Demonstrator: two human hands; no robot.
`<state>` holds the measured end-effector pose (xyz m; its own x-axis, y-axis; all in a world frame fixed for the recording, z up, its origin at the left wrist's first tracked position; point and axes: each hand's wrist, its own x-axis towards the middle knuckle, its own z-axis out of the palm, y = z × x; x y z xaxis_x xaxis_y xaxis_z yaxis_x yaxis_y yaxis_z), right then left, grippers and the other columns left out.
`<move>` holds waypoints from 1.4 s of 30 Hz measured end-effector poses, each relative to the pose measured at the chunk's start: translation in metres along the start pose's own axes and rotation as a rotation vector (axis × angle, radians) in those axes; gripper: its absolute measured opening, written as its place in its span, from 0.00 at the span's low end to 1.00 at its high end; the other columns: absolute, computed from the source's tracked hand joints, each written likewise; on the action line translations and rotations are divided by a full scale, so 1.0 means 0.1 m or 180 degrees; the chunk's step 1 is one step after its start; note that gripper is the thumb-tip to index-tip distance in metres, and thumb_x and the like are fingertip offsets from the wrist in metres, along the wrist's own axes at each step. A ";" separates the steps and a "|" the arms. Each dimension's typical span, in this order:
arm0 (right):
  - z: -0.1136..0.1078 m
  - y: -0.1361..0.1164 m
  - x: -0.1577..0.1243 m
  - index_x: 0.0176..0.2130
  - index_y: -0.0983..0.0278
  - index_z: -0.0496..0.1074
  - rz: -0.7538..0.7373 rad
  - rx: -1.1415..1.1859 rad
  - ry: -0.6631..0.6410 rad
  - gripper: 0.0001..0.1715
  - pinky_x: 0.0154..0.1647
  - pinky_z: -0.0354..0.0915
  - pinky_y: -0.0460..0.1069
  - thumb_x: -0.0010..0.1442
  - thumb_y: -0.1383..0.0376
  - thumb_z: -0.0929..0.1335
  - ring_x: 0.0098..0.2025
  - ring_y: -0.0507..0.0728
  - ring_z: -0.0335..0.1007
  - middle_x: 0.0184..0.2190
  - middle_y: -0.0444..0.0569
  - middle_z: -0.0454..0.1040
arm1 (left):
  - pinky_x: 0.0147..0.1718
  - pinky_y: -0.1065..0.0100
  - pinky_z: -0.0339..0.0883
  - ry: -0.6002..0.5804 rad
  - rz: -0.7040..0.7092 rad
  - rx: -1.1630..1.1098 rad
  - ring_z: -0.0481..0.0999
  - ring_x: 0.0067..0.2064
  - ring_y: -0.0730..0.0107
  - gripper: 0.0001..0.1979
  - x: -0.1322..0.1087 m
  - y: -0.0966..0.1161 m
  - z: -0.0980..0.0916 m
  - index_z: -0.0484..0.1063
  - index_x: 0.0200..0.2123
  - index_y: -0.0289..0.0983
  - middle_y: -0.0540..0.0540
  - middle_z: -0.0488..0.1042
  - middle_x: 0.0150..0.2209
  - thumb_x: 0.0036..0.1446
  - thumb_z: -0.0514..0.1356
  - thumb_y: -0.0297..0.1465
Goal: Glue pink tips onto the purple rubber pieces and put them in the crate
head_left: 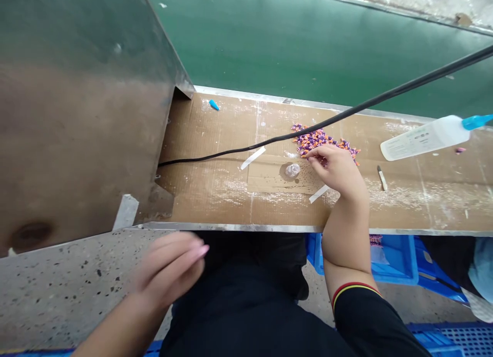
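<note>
The blurred left hand (169,267) hangs off the worktop's (215,195) near edge, fingers bunched together; whether they pinch anything, I cannot tell. Cardboard stretches rightward past a small clear container (292,170) to a pile of purple-and-orange pieces (319,137), its long axis slanting from far left to near right, between both edges. The right hand (333,167) curls thumb and fingers at its near side, any grip unclear.

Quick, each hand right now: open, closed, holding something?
Left hand: drawn together, blurred; can't tell if holding anything.
Right hand: curled at the small pieces; can't tell if gripping any.
</note>
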<state>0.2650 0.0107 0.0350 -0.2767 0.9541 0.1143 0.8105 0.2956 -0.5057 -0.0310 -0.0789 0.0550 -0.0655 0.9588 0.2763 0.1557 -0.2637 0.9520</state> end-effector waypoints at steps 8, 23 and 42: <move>-0.05 0.08 -0.01 0.33 0.59 0.82 0.0368 0.0104 -0.0346 0.07 0.40 0.74 0.54 0.58 0.68 0.71 0.31 0.59 0.78 0.29 0.48 0.84 | 0.47 0.59 0.83 -0.0494 0.0263 -0.0189 0.87 0.45 0.58 0.09 0.29 -0.12 0.30 0.87 0.44 0.45 0.43 0.87 0.40 0.66 0.73 0.42; 0.05 -0.34 -0.09 0.40 0.56 0.83 -0.0388 0.1185 0.1053 0.06 0.34 0.75 0.52 0.70 0.63 0.73 0.35 0.57 0.81 0.36 0.47 0.86 | 0.40 0.67 0.87 -0.0737 -0.1079 -0.1478 0.89 0.36 0.66 0.19 0.39 -0.56 0.49 0.85 0.45 0.37 0.42 0.88 0.37 0.61 0.79 0.45; 0.46 -0.69 -0.11 0.44 0.54 0.81 -0.0806 0.1252 0.1433 0.09 0.36 0.78 0.57 0.74 0.62 0.69 0.36 0.60 0.82 0.35 0.48 0.86 | 0.47 0.63 0.89 -0.0167 -0.0969 -0.1498 0.90 0.40 0.65 0.18 0.40 -0.54 0.49 0.90 0.43 0.40 0.42 0.89 0.41 0.58 0.81 0.46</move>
<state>0.1886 -0.0228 0.0293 -0.1218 0.8089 0.5752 0.4754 0.5563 -0.6816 0.0067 -0.0210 0.0083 0.0122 0.9998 -0.0157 -0.3198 0.0188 0.9473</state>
